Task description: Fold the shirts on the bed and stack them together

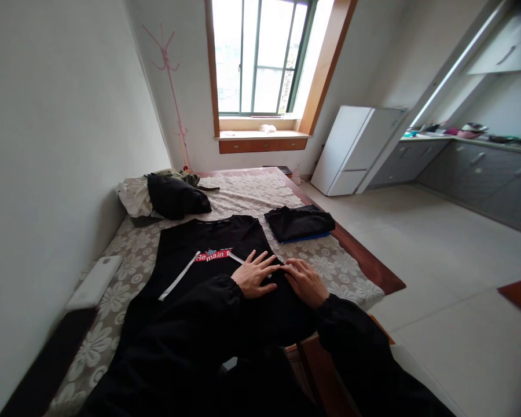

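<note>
A black T-shirt [178,269] lies spread on the patterned cloth, with a red chest print partly reading "Remain" and white strips beside it. Its right side is turned inward and covers the end of the print. My left hand [255,277] rests flat on the folded part, fingers spread. Close beside it, my right hand [306,282] touches the shirt's right edge with its fingers bent slightly and apart. The fingertips of both hands nearly meet. Black sleeves cover my forearms and hide some of the shirt's lower part.
Folded dark clothes [299,223] lie on the floral cloth [338,269] at the right. A heap of clothes [178,196] sits at the back left. A white box-like object [96,282] lies near the left wall. The wooden edge [364,260] borders the tiled floor.
</note>
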Available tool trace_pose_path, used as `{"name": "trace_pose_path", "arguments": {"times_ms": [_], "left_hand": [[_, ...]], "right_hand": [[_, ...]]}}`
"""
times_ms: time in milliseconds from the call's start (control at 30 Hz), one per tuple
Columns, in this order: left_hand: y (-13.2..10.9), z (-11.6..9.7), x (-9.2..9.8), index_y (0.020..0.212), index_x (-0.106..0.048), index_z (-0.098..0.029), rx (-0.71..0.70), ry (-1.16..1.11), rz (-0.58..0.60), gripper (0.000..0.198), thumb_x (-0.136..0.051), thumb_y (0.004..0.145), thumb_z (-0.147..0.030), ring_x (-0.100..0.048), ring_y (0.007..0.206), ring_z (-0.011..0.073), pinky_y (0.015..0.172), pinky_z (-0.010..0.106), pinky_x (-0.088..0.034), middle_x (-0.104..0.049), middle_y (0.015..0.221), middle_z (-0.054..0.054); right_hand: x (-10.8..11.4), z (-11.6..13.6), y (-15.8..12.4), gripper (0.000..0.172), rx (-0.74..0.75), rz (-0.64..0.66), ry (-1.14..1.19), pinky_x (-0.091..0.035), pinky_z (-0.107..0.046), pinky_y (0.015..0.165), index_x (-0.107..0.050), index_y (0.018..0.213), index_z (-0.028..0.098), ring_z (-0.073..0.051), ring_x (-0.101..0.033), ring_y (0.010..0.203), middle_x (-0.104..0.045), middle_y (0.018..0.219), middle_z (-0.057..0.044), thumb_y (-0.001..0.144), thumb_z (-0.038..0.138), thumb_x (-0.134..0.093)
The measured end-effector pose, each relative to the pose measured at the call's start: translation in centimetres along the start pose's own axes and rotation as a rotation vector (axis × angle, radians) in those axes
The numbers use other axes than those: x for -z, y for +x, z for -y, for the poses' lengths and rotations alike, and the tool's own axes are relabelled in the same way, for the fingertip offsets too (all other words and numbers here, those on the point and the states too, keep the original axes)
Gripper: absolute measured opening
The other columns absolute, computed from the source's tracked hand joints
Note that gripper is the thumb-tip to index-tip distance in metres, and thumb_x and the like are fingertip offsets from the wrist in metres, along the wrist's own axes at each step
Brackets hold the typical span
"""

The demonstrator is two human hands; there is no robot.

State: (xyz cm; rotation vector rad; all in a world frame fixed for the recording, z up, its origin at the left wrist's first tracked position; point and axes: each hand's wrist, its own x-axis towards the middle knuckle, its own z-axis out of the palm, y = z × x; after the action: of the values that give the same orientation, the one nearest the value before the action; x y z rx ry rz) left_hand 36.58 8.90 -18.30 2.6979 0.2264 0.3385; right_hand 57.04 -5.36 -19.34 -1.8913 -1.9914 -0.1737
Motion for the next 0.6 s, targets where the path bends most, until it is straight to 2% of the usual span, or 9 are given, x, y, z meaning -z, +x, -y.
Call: {"name": "trace_pose_path", "arguments": {"times_ms": [133,200,267,333,400,467,533,600], "left_hand": [[-0.6,-0.4,0.5,0.148,-0.052,-0.028,0.025,0.0,-0.033,0.056,-0.059,0.096,-0.048,-0.025,0.156,0.0308,0.126,0.061,-0.011,-0.045,0.161,0.008],[-1.8,-0.6,0.8,0.149,-0.051,-0.028,0.069,0.02,-0.053,0.06,-0.062,0.094,-0.049,-0.021,0.157,0.0317,0.126,0.062,-0.008,-0.041,0.163,0.008],[-4.1,-1.1,1.3,0.153,-0.046,-0.028,0.169,0.053,-0.086,0.067,-0.063,0.092,-0.052,-0.015,0.158,0.0346,0.125,0.065,-0.005,-0.032,0.168,0.009],[-7.5,-2.0,1.9,0.156,-0.041,-0.027,0.321,0.079,-0.118,0.072,-0.062,0.093,-0.053,-0.011,0.158,0.0371,0.123,0.069,-0.004,-0.027,0.17,0.01],[-11.9,-3.5,2.2,0.158,-0.039,-0.027,0.472,0.073,-0.138,0.071,-0.059,0.094,-0.05,-0.015,0.158,0.0367,0.124,0.068,-0.008,-0.029,0.169,0.01],[-16.7,-5.8,1.8,0.157,-0.041,-0.031,0.575,0.034,-0.158,0.065,-0.056,0.096,-0.048,-0.024,0.156,0.0326,0.126,0.062,-0.014,-0.036,0.166,0.007],[-21.7,-8.5,0.0,0.152,-0.048,-0.039,0.664,0.012,-0.26,0.056,-0.053,0.097,-0.044,-0.034,0.153,0.0282,0.128,0.055,-0.021,-0.045,0.161,0.0],[-26.5,-10.9,-3.1,0.14,-0.06,-0.046,0.79,0.026,-0.501,0.046,-0.052,0.095,-0.038,-0.045,0.147,0.0288,0.127,0.056,-0.026,-0.057,0.15,-0.005]], "right_hand": [[0.6,-0.4,-1.3,0.037,0.017,0.009,-0.031,-0.043,-0.052,0.11,-0.066,0.134,0.028,-0.03,-0.051,0.134,-0.061,0.143,-0.009,0.1,0.033,-0.053],[1.2,-0.5,-1.8,0.04,0.003,0.009,-0.051,-0.041,-0.054,0.113,-0.065,0.136,0.027,-0.031,-0.05,0.136,-0.059,0.147,-0.009,0.1,0.035,-0.053],[1.7,-0.2,-2.8,0.04,-0.01,-0.032,-0.04,-0.039,-0.056,0.114,-0.066,0.135,0.026,-0.032,-0.05,0.136,-0.057,0.149,-0.01,0.099,0.036,-0.053],[2.0,0.6,-4.8,0.033,-0.064,-0.166,0.028,-0.043,-0.054,0.11,-0.07,0.124,0.024,-0.032,-0.056,0.129,-0.063,0.14,-0.012,0.098,0.035,-0.054],[1.5,1.9,-8.2,0.022,-0.182,-0.357,0.169,-0.051,-0.048,0.098,-0.072,0.102,0.024,-0.029,-0.065,0.109,-0.071,0.113,-0.012,0.098,0.035,-0.053],[-0.1,3.5,-12.4,0.025,-0.346,-0.481,0.354,-0.055,-0.043,0.08,-0.065,0.084,0.024,-0.027,-0.066,0.085,-0.068,0.085,-0.009,0.098,0.039,-0.052],[-2.8,5.1,-16.5,0.03,-0.571,-0.474,0.512,-0.055,-0.041,0.073,-0.062,0.081,0.025,-0.028,-0.066,0.078,-0.067,0.081,-0.008,0.098,0.047,-0.05],[-6.0,6.5,-19.4,0.034,-0.817,-0.474,0.595,-0.057,-0.043,0.075,-0.063,0.088,0.025,-0.031,-0.068,0.083,-0.071,0.088,-0.01,0.094,0.057,-0.052]]}}
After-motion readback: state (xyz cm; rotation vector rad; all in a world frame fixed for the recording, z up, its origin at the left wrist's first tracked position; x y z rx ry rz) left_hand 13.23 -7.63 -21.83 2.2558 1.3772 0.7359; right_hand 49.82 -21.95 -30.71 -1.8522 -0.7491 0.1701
